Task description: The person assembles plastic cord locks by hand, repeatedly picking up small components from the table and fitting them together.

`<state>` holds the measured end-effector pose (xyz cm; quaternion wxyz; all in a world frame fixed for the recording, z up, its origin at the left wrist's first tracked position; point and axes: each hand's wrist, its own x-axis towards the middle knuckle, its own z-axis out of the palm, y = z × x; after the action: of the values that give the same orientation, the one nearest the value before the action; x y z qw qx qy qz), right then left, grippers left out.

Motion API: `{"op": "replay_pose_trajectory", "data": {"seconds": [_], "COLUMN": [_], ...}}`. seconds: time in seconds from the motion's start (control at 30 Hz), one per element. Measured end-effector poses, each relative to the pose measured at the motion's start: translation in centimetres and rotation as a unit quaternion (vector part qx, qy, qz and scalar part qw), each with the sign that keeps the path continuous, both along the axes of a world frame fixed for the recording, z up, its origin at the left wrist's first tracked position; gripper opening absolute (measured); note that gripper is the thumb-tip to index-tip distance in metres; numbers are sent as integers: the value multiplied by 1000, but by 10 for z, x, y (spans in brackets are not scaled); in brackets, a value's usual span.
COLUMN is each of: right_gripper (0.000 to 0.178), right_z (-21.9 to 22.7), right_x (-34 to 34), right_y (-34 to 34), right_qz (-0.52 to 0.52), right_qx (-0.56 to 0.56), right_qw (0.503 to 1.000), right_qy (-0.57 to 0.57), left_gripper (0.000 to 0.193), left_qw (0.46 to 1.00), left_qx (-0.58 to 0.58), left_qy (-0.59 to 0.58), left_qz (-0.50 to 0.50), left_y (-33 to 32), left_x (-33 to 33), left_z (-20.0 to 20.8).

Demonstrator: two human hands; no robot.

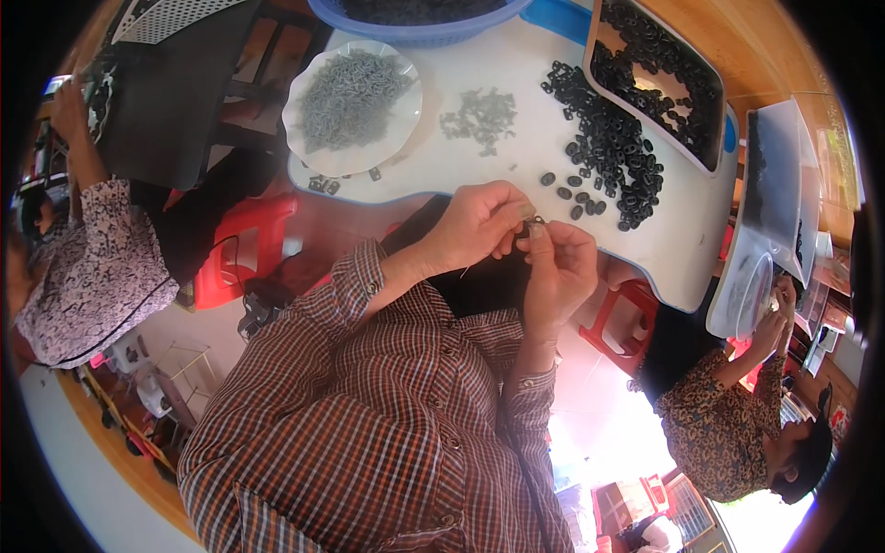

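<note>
Piece: small and dark, held between the two hands at the near edge of the table; mostly covered by fingers, so its exact shape is hard to make out.
Left hand: thumb and forefinger meet at the piece, the grip pinching it; the other fingers curl beneath.
Right hand: thumb upright against the piece, fingers bent behind it, this grip pinching as well; fingertips of both hands nearly touch.
Table: white, with a wavy near edge.
Plate: white and scalloped, on the table's left side, heaped with small grey parts.
Loose parts: pale, in a thin patch right of the plate.
Black ovals: a spread pile on the right, a few lying apart nearest the hands.
Tray: beside that pile, holding more black pieces.
Basket: blue, at the far edge, dark contents inside.
Co-workers: one person at left, another at right.
</note>
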<state>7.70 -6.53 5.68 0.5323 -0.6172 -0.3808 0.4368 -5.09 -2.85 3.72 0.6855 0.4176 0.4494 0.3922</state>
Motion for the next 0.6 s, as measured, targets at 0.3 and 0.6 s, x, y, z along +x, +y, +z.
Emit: {"op": "replay_pose_trajectory", "data": {"seconds": [0.3, 0.6], "right_gripper": [12, 12], "right_z": [1, 5], "right_x": [-7, 1], "right_y": [-3, -1], "right_qz": [-4, -1], "right_qx": [15, -16], "right_qw": [1000, 997], "right_qy": [-18, 79], "left_gripper": [19, 25], "left_qw": [1000, 994], "left_qx": [11, -48], "left_qy": [-9, -101], "left_qz": [17, -9], "left_y": [-2, 0], "left_x": [1, -2], "left_z": [3, 0]}}
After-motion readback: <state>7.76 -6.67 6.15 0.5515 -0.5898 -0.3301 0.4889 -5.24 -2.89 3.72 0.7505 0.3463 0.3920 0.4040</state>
